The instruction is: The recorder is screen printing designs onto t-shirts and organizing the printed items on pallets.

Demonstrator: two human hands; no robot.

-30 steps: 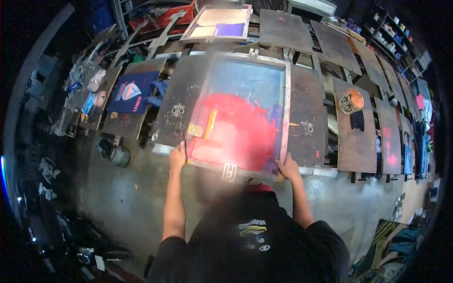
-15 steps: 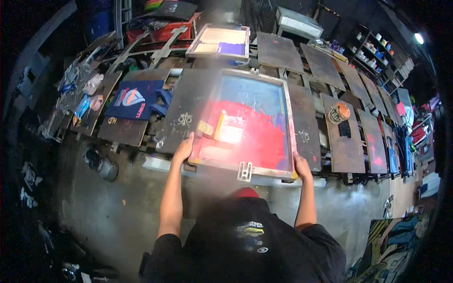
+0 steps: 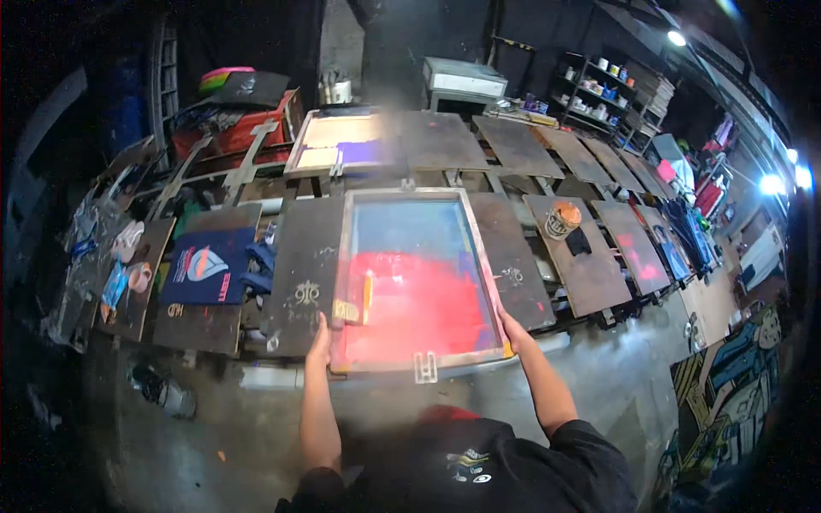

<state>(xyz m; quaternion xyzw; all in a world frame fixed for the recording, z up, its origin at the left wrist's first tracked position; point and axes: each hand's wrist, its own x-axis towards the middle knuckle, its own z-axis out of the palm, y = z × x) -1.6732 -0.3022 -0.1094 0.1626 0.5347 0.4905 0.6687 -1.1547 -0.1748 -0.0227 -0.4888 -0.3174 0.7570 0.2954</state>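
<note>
A wooden-framed printing screen (image 3: pixel 479 256) lies in front of me, hinge side away, with a metal clamp at its near edge. Blue mesh shows in its upper half, and pinkish-red ink (image 3: pixel 419 299) covers the lower half. On the ink by the left rail rests a small tan and yellow block-like tool (image 3: pixel 346 311), perhaps a squeegee. My left hand (image 3: pixel 318 342) grips the frame near its lower left corner, the thumb up along the side. At the lower right corner, my right hand (image 3: pixel 516 332) is closed round the rail. What lies beneath the screen is hidden.
Dark printing boards flank the screen; a navy printed cloth item (image 3: pixel 205 267) covers one at left. An open tub of orange ink (image 3: pixel 563 221) stands on a board at right. Beyond sits another screen (image 3: pixel 299 145) with purple ink. Shelves of pots (image 3: pixel 599 94) stand far right.
My view has tipped up and swung right, so the scene sits lower and further left. Both hands stay on the screen frame, which looks straighter in the picture now.
</note>
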